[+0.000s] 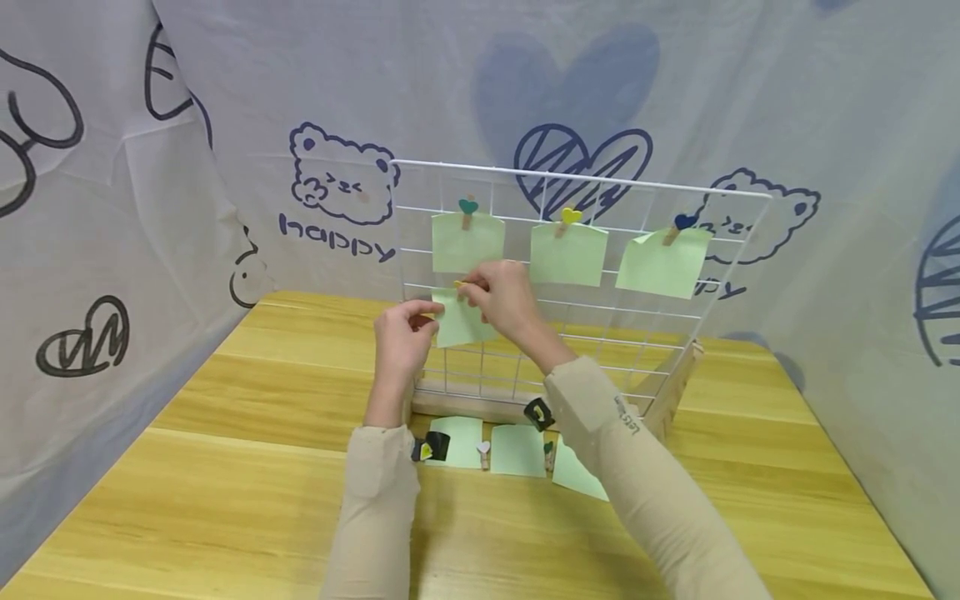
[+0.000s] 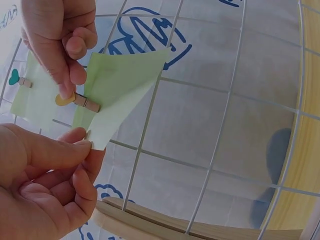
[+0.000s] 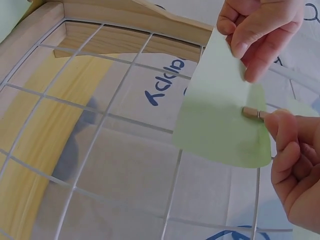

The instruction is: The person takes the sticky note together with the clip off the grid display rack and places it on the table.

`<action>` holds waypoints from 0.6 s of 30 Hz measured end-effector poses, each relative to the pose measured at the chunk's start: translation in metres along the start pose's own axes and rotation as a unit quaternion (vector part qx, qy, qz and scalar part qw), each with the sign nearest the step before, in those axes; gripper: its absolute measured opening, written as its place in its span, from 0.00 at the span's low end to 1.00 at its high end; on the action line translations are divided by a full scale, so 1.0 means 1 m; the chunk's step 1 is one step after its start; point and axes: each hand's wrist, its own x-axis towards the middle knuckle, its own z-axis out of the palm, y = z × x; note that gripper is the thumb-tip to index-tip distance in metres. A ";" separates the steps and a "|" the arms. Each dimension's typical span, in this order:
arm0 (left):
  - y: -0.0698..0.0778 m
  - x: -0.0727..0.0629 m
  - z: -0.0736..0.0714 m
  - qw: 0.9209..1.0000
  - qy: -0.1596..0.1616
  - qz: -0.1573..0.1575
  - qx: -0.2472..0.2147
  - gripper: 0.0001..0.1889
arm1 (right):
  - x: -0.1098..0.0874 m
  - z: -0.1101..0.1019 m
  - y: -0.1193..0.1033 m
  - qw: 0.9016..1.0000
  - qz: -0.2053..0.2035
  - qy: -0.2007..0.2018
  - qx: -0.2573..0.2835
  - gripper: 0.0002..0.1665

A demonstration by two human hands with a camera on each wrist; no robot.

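1. At the left part of the white wire grid (image 1: pixel 675 188), a pale green note (image 1: pixel 467 323) is held up just below an upper note (image 1: pixel 468 243), probably to line up with it.
2. The left hand (image 1: pixel 403 340) pinches the pale green note's side edge between thumb and fingers, seemingly to steady the limp paper.
3. The right hand (image 1: pixel 512 302) pinches the yellow end of a small wooden clip (image 2: pixel 87 103), likely because squeezing there works it; whether the clip bites a wire too, I cannot tell.
4. A wooden base (image 1: pixel 467 405) on the tabletop (image 1: pixel 225 500) keeps the grid standing, which presumably frees both hands.
5. Loose notes (image 1: pixel 517 452) lie in front, perhaps for easy reach.
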 end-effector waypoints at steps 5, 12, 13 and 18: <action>0.002 -0.002 -0.003 1.000 -0.004 -0.003 0.006 0.11 | -0.002 0.000 0.006 1.000 -0.023 0.008 0.016 0.07; 0.001 -0.002 -0.006 1.000 -0.013 0.003 0.005 0.11 | -0.005 0.002 0.013 0.995 -0.042 0.039 0.084 0.06; 0.001 -0.002 -0.006 1.000 -0.014 0.005 0.005 0.11 | -0.006 0.002 0.014 0.993 -0.047 0.045 0.097 0.06; 0.003 -0.004 -0.009 1.000 -0.010 0.008 -0.001 0.11 | -0.008 0.002 0.017 0.980 -0.063 0.079 0.174 0.05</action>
